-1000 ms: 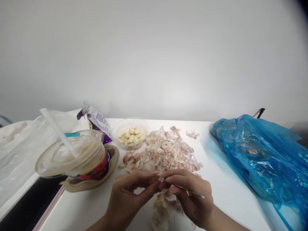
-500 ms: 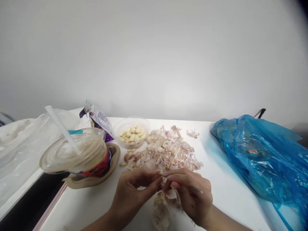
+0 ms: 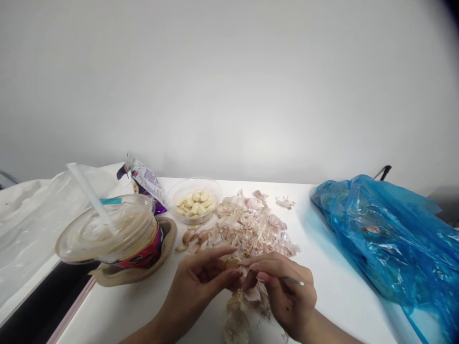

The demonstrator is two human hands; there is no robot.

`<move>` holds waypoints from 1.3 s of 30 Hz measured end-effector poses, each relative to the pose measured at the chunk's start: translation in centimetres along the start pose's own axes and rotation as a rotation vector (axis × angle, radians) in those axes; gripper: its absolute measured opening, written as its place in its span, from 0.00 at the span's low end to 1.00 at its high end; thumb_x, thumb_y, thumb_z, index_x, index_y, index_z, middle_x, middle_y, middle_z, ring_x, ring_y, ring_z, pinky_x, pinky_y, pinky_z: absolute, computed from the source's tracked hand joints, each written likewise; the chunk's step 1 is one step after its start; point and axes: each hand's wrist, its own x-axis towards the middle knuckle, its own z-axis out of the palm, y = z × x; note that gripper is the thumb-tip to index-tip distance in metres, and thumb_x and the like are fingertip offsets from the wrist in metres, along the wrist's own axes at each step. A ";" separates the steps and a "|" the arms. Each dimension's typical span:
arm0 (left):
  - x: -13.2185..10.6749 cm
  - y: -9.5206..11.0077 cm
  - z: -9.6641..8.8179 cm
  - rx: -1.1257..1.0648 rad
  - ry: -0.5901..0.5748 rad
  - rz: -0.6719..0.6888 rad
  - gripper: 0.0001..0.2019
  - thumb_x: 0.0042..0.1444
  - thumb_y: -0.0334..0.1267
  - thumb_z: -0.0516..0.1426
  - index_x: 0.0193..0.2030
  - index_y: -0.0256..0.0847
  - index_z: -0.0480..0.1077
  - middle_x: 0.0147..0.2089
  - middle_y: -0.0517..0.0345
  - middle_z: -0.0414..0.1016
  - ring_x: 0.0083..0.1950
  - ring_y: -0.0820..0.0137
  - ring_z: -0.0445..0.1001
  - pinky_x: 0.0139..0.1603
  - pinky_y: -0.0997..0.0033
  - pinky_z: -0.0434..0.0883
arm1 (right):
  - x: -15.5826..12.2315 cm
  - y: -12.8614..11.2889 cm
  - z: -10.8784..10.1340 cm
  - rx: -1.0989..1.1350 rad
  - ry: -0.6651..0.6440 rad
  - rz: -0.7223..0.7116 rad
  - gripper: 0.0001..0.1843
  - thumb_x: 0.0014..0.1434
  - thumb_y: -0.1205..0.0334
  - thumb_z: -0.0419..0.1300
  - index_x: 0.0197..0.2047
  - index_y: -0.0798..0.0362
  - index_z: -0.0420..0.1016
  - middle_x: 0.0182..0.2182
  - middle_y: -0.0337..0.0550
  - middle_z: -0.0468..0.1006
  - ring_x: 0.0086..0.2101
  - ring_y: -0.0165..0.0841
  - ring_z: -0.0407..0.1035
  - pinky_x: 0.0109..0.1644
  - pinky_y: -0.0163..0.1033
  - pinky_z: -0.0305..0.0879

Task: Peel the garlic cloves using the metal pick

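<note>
My left hand [image 3: 195,289] is closed on a garlic clove [image 3: 234,263], held between the fingers with its tan side showing. My right hand [image 3: 289,291] meets it from the other side, thumb and fingertips at the clove's end. A thin metal tool [image 3: 294,281] juts from between the right fingers; its other end is hidden, so I cannot tell its kind. Beneath and beyond both hands spreads a heap of garlic skins [image 3: 251,222]. Several unpeeled cloves [image 3: 189,236] lie left of it. Peeled cloves [image 3: 195,203] sit in a clear round bowl [image 3: 173,210]. A garlic bulb [image 3: 236,325] rests near my wrists.
On the left, a lidded cup [image 3: 143,251] with a straw [image 3: 91,196] stands in a cardboard holder [image 3: 168,243]. Behind it leans a purple snack packet [image 3: 147,179]. A blue plastic bag [image 3: 376,239] covers the table's right side. Clear plastic [image 3: 32,224] lies far left.
My left forefinger has lifted and straightened, so more of the clove shows between my hands. More of the metal tool is visible in the right hand. The whole view has shifted slightly.
</note>
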 end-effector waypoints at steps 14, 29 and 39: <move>-0.1 -0.8 -0.9 0.631 0.195 0.694 0.11 0.38 0.29 0.64 0.31 0.44 0.76 0.21 0.64 0.80 0.17 0.73 0.75 0.19 0.81 0.71 | -0.2 -0.1 0.2 0.107 -0.009 -0.004 0.09 0.59 0.71 0.51 0.40 0.56 0.71 0.29 0.46 0.78 0.24 0.31 0.73 0.26 0.34 0.71; 0.4 -1.4 -0.9 0.617 -0.062 0.596 0.07 0.45 0.31 0.61 0.33 0.37 0.75 0.23 0.56 0.80 0.22 0.72 0.76 0.24 0.82 0.73 | -0.5 0.2 -0.2 0.078 0.021 -0.023 0.11 0.58 0.74 0.51 0.40 0.55 0.71 0.33 0.48 0.78 0.26 0.32 0.73 0.28 0.36 0.72; 0.5 -0.1 -0.4 0.090 0.012 0.045 0.08 0.45 0.34 0.61 0.34 0.39 0.73 0.25 0.59 0.79 0.29 0.66 0.78 0.32 0.70 0.75 | 0.5 0.3 -1.1 -0.097 0.163 -0.021 0.10 0.57 0.74 0.51 0.38 0.56 0.71 0.31 0.48 0.78 0.27 0.34 0.73 0.33 0.42 0.71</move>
